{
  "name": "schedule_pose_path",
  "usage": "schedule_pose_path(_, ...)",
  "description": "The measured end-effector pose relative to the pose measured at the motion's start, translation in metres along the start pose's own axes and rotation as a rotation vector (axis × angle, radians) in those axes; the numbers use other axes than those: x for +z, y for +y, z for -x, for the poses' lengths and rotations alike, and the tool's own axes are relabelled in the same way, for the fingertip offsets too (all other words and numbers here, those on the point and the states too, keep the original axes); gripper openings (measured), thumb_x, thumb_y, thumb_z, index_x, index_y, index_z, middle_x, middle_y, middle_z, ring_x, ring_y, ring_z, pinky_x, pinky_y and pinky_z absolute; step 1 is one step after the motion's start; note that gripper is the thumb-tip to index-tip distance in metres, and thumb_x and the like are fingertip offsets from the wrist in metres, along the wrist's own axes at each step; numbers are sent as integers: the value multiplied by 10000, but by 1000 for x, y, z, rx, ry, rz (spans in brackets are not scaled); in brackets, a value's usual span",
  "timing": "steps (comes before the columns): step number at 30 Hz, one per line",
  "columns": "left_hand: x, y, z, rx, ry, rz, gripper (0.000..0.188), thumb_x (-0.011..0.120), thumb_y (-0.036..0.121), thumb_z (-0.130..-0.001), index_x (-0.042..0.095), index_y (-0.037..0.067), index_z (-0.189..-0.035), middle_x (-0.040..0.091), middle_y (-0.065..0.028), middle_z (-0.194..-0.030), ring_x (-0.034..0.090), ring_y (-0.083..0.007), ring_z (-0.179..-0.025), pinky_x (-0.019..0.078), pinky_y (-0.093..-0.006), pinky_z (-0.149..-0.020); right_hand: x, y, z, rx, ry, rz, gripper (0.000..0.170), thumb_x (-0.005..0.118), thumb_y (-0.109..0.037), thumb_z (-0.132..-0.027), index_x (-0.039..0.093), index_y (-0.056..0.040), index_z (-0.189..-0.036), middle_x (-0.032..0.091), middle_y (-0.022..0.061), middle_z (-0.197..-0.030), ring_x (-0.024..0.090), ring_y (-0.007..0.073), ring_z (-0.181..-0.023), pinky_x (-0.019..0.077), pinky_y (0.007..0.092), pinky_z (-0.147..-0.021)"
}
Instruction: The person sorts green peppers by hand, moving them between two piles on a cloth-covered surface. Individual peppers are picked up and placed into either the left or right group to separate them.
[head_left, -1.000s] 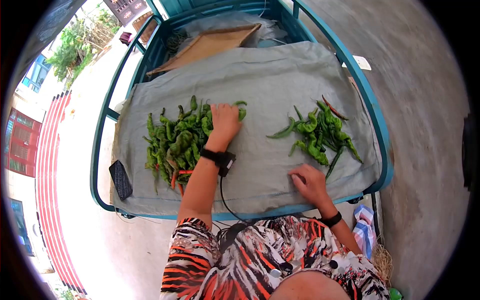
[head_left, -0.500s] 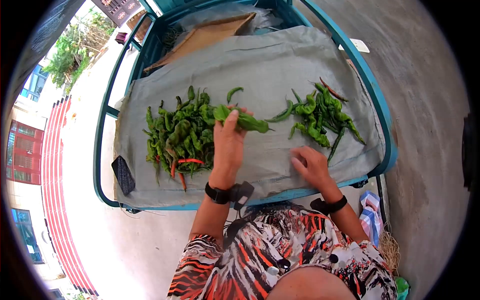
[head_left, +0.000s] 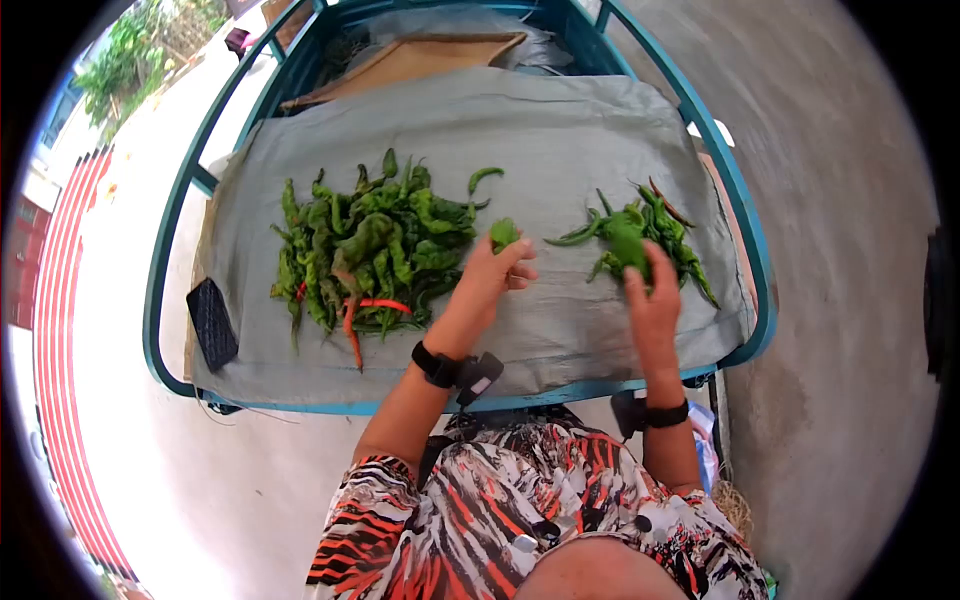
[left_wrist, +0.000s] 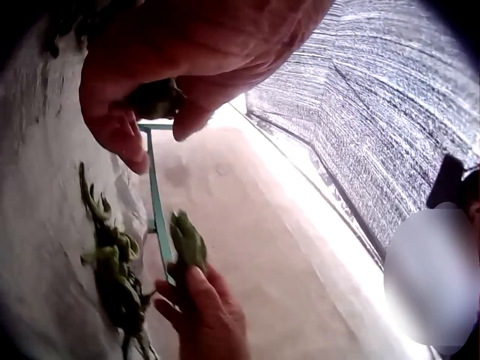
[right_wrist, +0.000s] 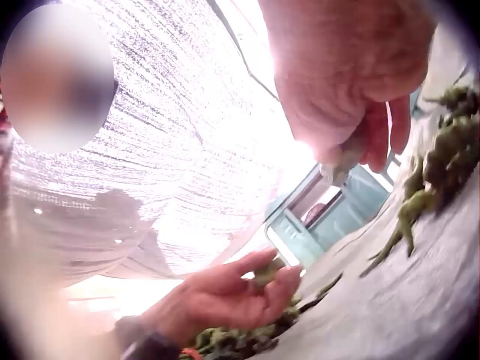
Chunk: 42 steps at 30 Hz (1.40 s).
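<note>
My left hand point(head_left: 492, 275) holds a green pepper point(head_left: 503, 234) between curled fingers and thumb, just right of the large pepper pile point(head_left: 370, 240). My right hand point(head_left: 655, 305) grips another green pepper point(head_left: 627, 248) over the smaller pile point(head_left: 690, 262). In the left wrist view that pepper point(left_wrist: 188, 241) stands up from the right hand point(left_wrist: 210, 319), and the left hand point(left_wrist: 180, 60) curls round a dark pepper point(left_wrist: 154, 99). The right wrist view shows the left hand point(right_wrist: 232, 296) pinching its pepper point(right_wrist: 266, 271). Red peppers point(head_left: 378, 303) lie at the large pile's lower edge.
Grey cloth point(head_left: 540, 130) covers the bed of a cart with teal rails point(head_left: 742, 215). One green pepper point(head_left: 486, 176) lies above the gap between piles. A dark phone-like object point(head_left: 212, 325) rests at the left edge, and a woven tray point(head_left: 420, 62) stands at the back.
The left hand left the large pile's top with a pepper and moved right and down. From the front edge the right hand rose to the smaller pile and now holds a pepper.
</note>
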<state>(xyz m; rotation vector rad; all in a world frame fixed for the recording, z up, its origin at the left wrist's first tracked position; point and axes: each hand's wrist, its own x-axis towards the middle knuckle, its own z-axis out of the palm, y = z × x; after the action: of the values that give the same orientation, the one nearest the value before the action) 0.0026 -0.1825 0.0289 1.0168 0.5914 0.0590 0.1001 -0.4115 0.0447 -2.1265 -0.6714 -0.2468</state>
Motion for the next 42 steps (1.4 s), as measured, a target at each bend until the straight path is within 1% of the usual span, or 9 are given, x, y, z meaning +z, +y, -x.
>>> schedule_pose_path(3,-23,2,-14,21,-161,-126,431,668,223,-911,523,51,-1278,598,-20,-1009,578,-122,-870,480,-270,-778,-14,7,-15,-140,178,499,458,672,-48,-853,582,-49,-1302,621,135,-1237,616,282,-1083,485,377,-943)
schedule_pose_path(8,-30,-10,-32,22,-529,-98,516,648,169,-922,468,41,-1389,621,-33,-1045,579,-118,-837,493,-266,-756,12,-39,-17,-149,-207,78,545,689,12,-786,578,-87,-1310,547,142,-1356,548,314,-1223,485,401,-974)
schedule_pose_path(13,-33,0,-25,-92,-831,-208,584,628,232,-972,397,27,-1467,649,-76,-1072,664,-156,-830,534,-264,-633,43,-64,-20,-265,-483,126,542,723,28,-735,626,-123,-1246,620,112,-1262,583,320,-1169,486,407,-976)
schedule_pose_path(22,-41,-5,-27,-143,-555,198,526,614,242,-985,427,33,-1431,627,-112,-1109,676,-156,-828,542,-253,-567,-20,-35,-90,-239,-192,527,461,706,4,-787,625,-54,-1237,644,140,-1201,608,311,-1109,474,395,-969)
schedule_pose_path(25,-46,-13,-32,-160,-499,230,489,608,180,-970,445,39,-1408,621,-105,-1115,668,-151,-852,546,-265,-610,-3,-40,-104,-227,-177,385,406,700,-51,-832,628,-66,-1231,648,144,-1169,611,327,-1050,474,409,-941)
schedule_pose_path(26,-47,-16,-33,-156,-487,195,473,607,163,-963,454,39,-1393,621,-103,-1115,668,-156,-857,549,-274,-627,12,-45,-101,-66,-277,208,378,680,-114,-874,618,-62,-1243,650,136,-1175,631,298,-1017,496,395,-895)
schedule_pose_path(30,-45,-18,-26,-103,-500,102,406,617,131,-944,497,30,-1319,625,-94,-1104,667,-177,-870,562,-307,-683,85,-108,-84,-114,-658,54,387,650,-239,-912,608,-110,-1274,633,107,-1228,673,271,-911,523,390,-819)
schedule_pose_path(38,-44,-21,-26,-136,-505,88,343,610,126,-942,546,2,-1256,640,-105,-1076,669,-195,-886,569,-343,-752,164,-114,-83,-60,-776,46,420,657,-159,-915,588,-104,-1325,692,109,-1148,673,192,-846,531,325,-750)
schedule_pose_path(42,-42,-22,-26,-167,-481,100,392,573,97,-951,482,-4,-1319,641,-120,-1088,672,-202,-883,568,-345,-770,130,-103,-101,-51,-560,-49,408,655,-112,-917,592,-107,-1320,704,122,-1103,676,169,-889,529,326,-781)
